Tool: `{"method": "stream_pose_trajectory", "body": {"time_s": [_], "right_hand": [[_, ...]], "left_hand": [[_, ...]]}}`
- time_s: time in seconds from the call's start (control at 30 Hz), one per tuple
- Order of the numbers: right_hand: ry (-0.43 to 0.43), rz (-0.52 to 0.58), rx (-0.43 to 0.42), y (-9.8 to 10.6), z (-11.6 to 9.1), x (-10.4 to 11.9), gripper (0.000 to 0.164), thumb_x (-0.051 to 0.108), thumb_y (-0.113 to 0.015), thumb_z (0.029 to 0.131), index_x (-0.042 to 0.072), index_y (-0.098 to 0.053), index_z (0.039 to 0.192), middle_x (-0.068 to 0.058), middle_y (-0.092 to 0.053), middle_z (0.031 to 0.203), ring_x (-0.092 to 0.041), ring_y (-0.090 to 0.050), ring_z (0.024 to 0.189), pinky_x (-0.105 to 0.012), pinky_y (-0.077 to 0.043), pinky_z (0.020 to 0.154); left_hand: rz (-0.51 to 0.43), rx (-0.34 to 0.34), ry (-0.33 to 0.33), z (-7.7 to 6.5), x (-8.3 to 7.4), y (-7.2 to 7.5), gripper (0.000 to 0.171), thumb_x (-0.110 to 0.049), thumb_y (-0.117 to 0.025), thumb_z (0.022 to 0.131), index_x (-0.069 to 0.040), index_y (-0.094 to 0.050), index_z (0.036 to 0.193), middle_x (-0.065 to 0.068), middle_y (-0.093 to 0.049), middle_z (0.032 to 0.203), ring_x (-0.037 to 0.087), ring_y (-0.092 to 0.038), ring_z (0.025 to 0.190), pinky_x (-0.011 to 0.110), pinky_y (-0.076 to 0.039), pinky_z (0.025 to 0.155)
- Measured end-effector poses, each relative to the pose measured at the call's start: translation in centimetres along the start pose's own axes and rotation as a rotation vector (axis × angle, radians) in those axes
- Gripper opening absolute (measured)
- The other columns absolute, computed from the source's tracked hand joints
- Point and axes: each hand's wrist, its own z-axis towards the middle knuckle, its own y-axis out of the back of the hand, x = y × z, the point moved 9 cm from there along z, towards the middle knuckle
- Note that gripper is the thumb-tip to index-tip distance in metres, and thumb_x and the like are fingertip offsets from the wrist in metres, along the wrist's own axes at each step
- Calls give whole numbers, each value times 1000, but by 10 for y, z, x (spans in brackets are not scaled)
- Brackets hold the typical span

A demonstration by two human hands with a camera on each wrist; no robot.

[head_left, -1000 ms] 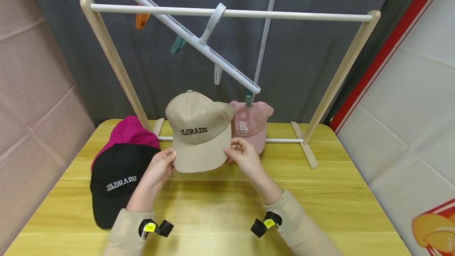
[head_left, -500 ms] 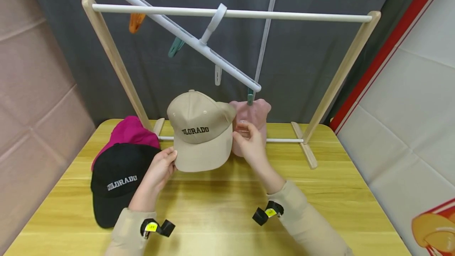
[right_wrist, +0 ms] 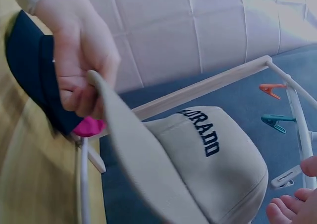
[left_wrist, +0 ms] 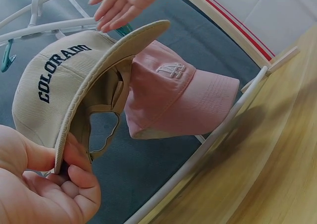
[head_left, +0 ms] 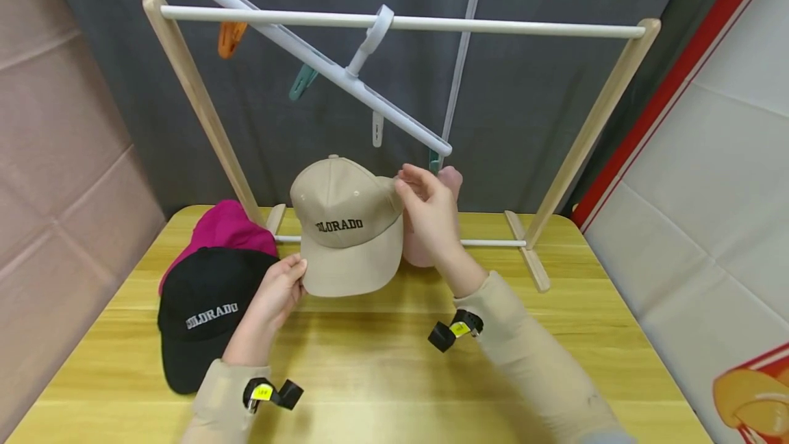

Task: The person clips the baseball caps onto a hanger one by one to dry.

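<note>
A beige baseball cap (head_left: 345, 204) lettered COLORADO is held up in front of the rack, brim toward me. My left hand (head_left: 277, 297) pinches the brim's left edge between thumb and fingers. My right hand (head_left: 434, 218) is off the brim, its fingers by the right side of the crown. In the left wrist view those fingers look extended and hold nothing. Behind it a pink cap (left_wrist: 163, 90) with an LA logo hangs from a green clip (head_left: 434, 159), mostly covered in the head view. A white clip (head_left: 377, 130) dangles above the beige cap.
The white hanger (head_left: 333, 72) tilts down to the right on the rack's top bar (head_left: 524, 27). An orange clip (head_left: 231, 40) and another green clip (head_left: 302, 82) hang on its left half. A black cap (head_left: 212, 293) and a magenta cap (head_left: 228, 235) lie at the table's left.
My right hand has let go of the brim's right edge and risen to beside the crown. The left hand keeps its pinch, and the hanger has swung slightly.
</note>
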Motion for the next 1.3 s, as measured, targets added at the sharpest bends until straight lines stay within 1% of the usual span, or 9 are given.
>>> {"method": "stream_pose_trajectory", "body": {"time_s": [0.1,0.27,0.43,0.57,0.7,0.83,1.0,1.1,1.3], "right_hand": [[-39,50,19,-5,12,1,37,18,-58,88,3,-53,122,-7,-57,117,-13,-55,104,-23,-42,87],[-122,179,32,-11,29,-4,42,15,-59,88,1,-48,126,-9,-52,124,-14,-51,110,-22,-40,89],[-205,229,49,-16,37,-10,47,17,-60,87,4,-45,130,-7,-50,127,-14,-49,111,-24,-41,89],[-251,266,52,-20,45,-13,47,17,-60,88,5,-45,130,-7,-50,127,-18,-52,109,-27,-43,87],[-280,292,45,-23,54,-15,49,17,-61,87,4,-44,131,-9,-49,128,-18,-52,109,-27,-42,88],[-292,322,43,-28,61,-14,48,14,-60,87,2,-43,131,-10,-48,129,-17,-50,111,-26,-42,88],[-293,328,55,-36,70,-14,51,14,-60,87,1,-41,132,-12,-46,130,-16,-51,111,-23,-43,86],[-314,328,47,-40,74,-15,52,16,-61,87,1,-40,132,-10,-47,130,-15,-51,110,-24,-43,86],[-335,372,19,-46,81,-15,51,17,-61,86,-1,-42,131,-12,-50,126,-19,-54,107,-26,-44,84]], "left_hand": [[1,-9,5,0,0,1,16,-6,-29,98,4,-36,108,1,-48,79,8,-48,67,21,-38,57],[-2,-20,7,-1,0,1,15,-6,-30,98,5,-36,107,1,-47,78,8,-47,65,21,-37,57],[11,-22,1,-1,-1,2,13,-6,-30,98,3,-38,102,1,-46,75,8,-45,63,21,-36,55],[17,-23,-5,-2,-2,4,12,-7,-30,98,2,-39,101,1,-45,73,8,-44,61,22,-35,55],[21,-25,-1,-2,-2,5,14,-6,-29,98,3,-38,104,1,-46,74,8,-44,62,22,-35,55],[19,-27,5,-2,-1,5,16,-6,-29,98,5,-36,107,1,-47,75,8,-45,63,22,-35,56],[21,-33,3,-2,-2,6,16,-7,-30,98,4,-38,107,0,-47,73,8,-45,62,22,-35,56],[22,-32,1,-1,-2,5,15,-7,-31,98,4,-38,105,0,-47,73,8,-45,62,22,-35,55],[4,-44,0,-2,-2,6,13,-5,-31,98,4,-39,103,1,-48,72,8,-45,61,21,-36,55]]}}
